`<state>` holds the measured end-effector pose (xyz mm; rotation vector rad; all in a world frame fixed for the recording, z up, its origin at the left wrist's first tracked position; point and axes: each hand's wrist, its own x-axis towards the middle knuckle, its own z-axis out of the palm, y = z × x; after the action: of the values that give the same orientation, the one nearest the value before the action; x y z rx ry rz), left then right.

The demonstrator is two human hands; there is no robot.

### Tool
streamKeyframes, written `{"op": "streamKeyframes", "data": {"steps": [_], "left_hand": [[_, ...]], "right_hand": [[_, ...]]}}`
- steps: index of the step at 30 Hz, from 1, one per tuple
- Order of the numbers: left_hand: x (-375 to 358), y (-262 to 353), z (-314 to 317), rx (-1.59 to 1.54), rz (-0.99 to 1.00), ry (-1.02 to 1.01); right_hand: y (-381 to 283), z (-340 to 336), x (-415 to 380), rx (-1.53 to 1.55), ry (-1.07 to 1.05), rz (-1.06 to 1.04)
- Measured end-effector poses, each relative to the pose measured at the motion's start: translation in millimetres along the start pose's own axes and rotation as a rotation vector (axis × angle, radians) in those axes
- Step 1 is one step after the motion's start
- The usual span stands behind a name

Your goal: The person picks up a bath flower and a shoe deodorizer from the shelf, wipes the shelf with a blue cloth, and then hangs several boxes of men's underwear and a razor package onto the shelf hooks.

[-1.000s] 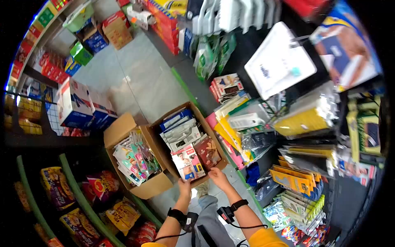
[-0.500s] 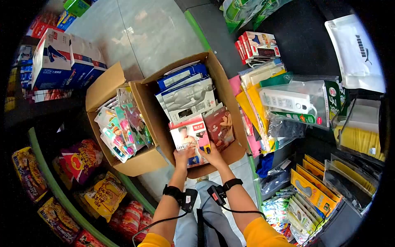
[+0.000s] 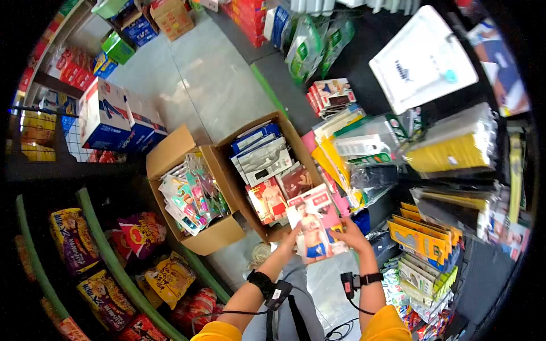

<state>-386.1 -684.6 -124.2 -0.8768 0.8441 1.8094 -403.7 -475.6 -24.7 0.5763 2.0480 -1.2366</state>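
Flat underwear packs (image 3: 313, 224), white with red tops and a photo of a person in blue briefs, are held up between my two hands. My left hand (image 3: 290, 242) grips the left edge, and my right hand (image 3: 352, 235) is closed on the right edge. They overlap the near right corner of an open cardboard box (image 3: 300, 138). Inside that box stand grey-and-white packs (image 3: 264, 162), a dark red pack (image 3: 297, 181) and another underwear pack (image 3: 267, 202) with red briefs on it.
Left of it stands a second cardboard box (image 3: 170, 149) holding colourful blister packs (image 3: 193, 196). Snack bags (image 3: 169, 278) fill the shelves at lower left. On the black display at right lie a white pouch (image 3: 424, 59), yellow packs (image 3: 421, 238) and small underwear boxes (image 3: 331, 95).
The underwear packs have come up out of the box and moved right, held in both hands. A pack with red briefs now shows in the box. The view has shifted.
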Motion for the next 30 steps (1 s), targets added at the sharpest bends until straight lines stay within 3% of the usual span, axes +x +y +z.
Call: {"op": "streamKeyframes", "data": {"steps": [2,3,7,9,12,13,15,18,22,23,25,30], "left_hand": [[-23.6,1.8,34.3,-0.038,0.059,-0.082],[-44.1,4.9,57.3,-0.165,0.083,-0.262],[-130.5,15.1,132.8,0.19,0.211,-0.383],[-161.2,5.7,166.1,0.298,0.26,-0.318],[-197.7,5.3,209.4,0.499,0.346,-0.42],[-198.4,1.7,223.9,0.639,0.412,-0.456],[-224.6,8.8,255.0,0.706,0.362,-0.565],[-234.4,16.9,292.4,0.758,0.608,-0.563],[-289.9,35.7,361.9,0.951,1.015,-0.7],[-290.9,33.3,371.3,0.834,0.933,-0.792],[-294.2,32.0,393.6,0.921,1.072,-0.844],[-291.3,32.3,445.7,0.832,1.167,-0.879]], "right_hand": [[-10.9,-25.3,-61.3,0.188,-0.025,0.048],[-9.2,-34.0,-89.6,0.276,-0.024,0.054],[18.2,-60.6,-178.7,0.359,0.049,-0.039],[22.4,-73.9,-215.5,0.365,0.078,-0.018],[-29.3,-97.3,-268.3,0.672,0.219,-0.104],[-42.9,-103.4,-275.0,0.695,0.356,-0.243],[-55.5,-117.3,-291.4,0.583,0.553,-0.454],[-90.3,-141.7,-322.3,0.747,0.647,-0.502],[-95.7,-162.6,-351.4,0.642,0.945,-0.803],[-98.6,-168.1,-358.2,0.642,1.016,-0.846],[-95.4,-179.7,-365.8,0.498,1.172,-0.822],[-97.4,-214.0,-365.5,0.621,1.179,-0.83]]}}
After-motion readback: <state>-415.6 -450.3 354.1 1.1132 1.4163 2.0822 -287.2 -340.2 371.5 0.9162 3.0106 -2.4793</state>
